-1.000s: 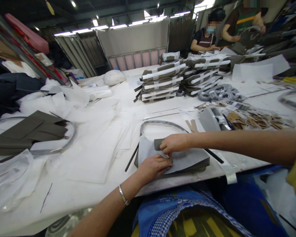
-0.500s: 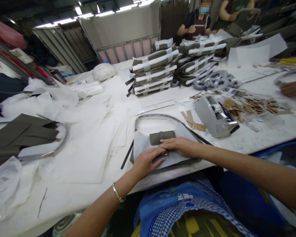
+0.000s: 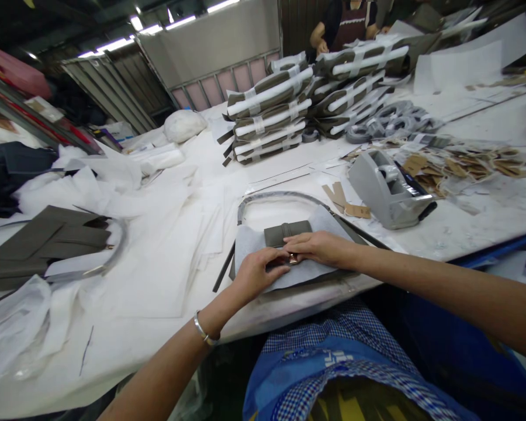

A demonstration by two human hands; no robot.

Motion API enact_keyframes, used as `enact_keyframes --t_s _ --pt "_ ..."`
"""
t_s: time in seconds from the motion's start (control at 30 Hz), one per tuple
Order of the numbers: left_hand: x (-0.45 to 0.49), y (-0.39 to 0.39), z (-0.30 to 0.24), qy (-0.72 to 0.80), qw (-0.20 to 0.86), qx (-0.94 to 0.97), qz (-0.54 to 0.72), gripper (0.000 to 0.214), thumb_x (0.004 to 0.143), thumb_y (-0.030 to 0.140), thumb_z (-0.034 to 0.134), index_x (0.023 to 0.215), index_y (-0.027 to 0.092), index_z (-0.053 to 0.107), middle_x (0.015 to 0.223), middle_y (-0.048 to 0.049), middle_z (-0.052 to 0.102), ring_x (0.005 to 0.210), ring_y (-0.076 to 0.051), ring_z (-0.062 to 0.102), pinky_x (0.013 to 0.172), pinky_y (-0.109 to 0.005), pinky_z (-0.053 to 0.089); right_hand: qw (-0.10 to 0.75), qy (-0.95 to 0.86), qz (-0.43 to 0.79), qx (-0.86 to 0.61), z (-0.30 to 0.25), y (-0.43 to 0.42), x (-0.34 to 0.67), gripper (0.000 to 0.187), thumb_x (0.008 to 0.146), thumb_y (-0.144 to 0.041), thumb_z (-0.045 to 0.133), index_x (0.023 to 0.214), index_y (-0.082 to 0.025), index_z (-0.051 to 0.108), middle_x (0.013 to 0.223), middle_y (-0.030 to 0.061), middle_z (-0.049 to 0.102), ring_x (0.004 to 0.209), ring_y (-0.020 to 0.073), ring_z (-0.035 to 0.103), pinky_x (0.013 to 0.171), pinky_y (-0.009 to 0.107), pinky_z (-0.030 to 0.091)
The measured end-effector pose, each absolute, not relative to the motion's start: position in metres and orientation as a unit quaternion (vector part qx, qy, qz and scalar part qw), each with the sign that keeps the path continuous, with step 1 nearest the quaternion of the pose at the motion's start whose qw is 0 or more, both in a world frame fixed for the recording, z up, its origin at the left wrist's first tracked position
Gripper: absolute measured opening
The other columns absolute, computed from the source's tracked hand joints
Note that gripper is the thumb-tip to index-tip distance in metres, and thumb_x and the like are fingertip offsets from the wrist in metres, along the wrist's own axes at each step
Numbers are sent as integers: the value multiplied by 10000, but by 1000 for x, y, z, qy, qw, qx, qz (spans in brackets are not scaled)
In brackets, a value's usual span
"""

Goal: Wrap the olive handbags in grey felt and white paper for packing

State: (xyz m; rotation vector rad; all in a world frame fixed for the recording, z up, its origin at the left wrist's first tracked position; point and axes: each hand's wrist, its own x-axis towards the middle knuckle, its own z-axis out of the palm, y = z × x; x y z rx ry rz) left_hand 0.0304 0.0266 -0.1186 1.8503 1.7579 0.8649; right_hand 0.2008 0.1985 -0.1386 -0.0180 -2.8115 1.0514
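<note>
A grey-olive handbag (image 3: 355, 234) lies flat at the table's front edge, its wrapped handle (image 3: 284, 195) arching away from me. White tissue paper (image 3: 245, 248) covers much of its upper face. On the paper is a small folded leather piece (image 3: 275, 235) with a narrow band. Just below it, a shiny copper-coloured metal clasp (image 3: 293, 258) shows between my fingertips. My left hand (image 3: 258, 272) closes on the clasp from the left, thumb nearest me. From the other side, my right hand (image 3: 324, 248) has its fingers closed at the clasp, their undersides hidden.
Right of the bag stands a grey tape dispenser (image 3: 383, 193), near brown tags (image 3: 456, 164) and tape rolls (image 3: 390, 123). Wrapped bags (image 3: 267, 111) are stacked behind. Another bag (image 3: 48, 245) and white paper sheets (image 3: 166, 234) lie left. A co-worker (image 3: 346, 26) stands across the table.
The view has shifted slightly. My fingers have moved a little at the clasp, and more of its metal shows now. The bag stays in place.
</note>
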Motion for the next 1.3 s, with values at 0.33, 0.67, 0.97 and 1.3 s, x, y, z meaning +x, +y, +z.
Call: enact_keyframes --t_s 0.33,0.67,0.97,1.3 --pt "30 27 -115 640 236 644 347 228 834 225 707 1062 206 706 983 -29 755 870 -166 713 823 -274 570 102 -932 348 -8 -146 203 199 296 950 -273 548 1199 -264 708 1329 52 639 1236 191 588 1073 351 443" --pt "36 33 -103 650 197 662 318 139 833 260 730 968 227 737 926 1 760 798 -152 696 757 -250 542 119 -933 339 -13 -146 199 199 278 946 -246 557 1164 -231 729 1285 79 665 1211 200 609 1051 341 464" --pt "36 29 -106 651 141 671 326 104 859 209 696 950 223 747 931 1 772 814 -159 719 748 -237 552 122 -931 343 6 -146 200 199 277 951 -254 559 1177 -244 718 1268 61 678 1237 192 592 1069 336 451" --pt "44 24 -113 610 -111 780 88 154 974 194 494 939 155 639 811 -40 694 709 -150 676 621 -237 530 141 -933 331 27 -151 200 198 261 955 -250 557 1156 -243 722 1202 47 711 1244 188 585 1065 322 454"
